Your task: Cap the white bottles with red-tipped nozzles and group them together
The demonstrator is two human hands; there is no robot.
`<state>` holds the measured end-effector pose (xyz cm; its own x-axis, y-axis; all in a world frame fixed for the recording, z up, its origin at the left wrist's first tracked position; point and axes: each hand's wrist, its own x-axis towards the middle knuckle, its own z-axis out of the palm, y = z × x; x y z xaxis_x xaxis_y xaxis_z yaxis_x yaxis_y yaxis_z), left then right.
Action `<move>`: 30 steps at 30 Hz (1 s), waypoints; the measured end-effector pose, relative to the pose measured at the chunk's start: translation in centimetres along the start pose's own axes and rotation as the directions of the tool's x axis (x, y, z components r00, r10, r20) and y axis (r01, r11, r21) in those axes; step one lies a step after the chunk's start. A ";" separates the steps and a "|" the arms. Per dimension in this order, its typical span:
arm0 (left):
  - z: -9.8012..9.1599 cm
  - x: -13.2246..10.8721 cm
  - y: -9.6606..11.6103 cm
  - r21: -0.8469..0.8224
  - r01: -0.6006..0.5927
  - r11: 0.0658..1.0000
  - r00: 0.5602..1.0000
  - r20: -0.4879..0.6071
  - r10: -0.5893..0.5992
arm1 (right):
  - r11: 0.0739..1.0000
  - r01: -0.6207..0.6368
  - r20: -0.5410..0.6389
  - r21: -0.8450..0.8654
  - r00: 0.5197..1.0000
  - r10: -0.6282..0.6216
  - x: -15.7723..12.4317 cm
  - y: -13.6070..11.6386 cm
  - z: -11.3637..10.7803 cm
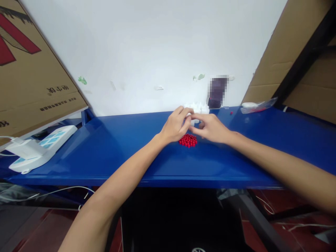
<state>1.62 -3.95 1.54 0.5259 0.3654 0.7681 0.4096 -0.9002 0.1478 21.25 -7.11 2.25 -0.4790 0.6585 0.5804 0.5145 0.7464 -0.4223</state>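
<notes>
My left hand and my right hand meet above the blue table, fingertips almost touching. Both are closed in a pinch. A bit of white shows between and behind the fingers, but what they grip is too small and too covered to name. Just below the hands lies a pile of small red pieces, like little caps, spread in a loose round patch. Right behind the hands stands a cluster of small white pieces, upright and close together, partly hidden by my fingers.
The blue table meets a white wall. At left are a white power strip with a plugged-in charger and a cardboard box. A clear plastic bag and one red piece lie at back right, near a dark blurred-out object.
</notes>
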 end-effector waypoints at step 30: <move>-0.3 -0.2 -0.7 0.015 0.120 0.993 0.960 0.255 -0.120 | 0.981 -0.064 -0.227 0.185 0.968 0.106 -0.1 1.2 0.5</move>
<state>0.98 -3.44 1.48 0.6455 0.5188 0.5605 0.4810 -0.8462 0.2293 21.55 -6.24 1.34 -0.2474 0.6949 0.6752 0.4040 0.7074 -0.5800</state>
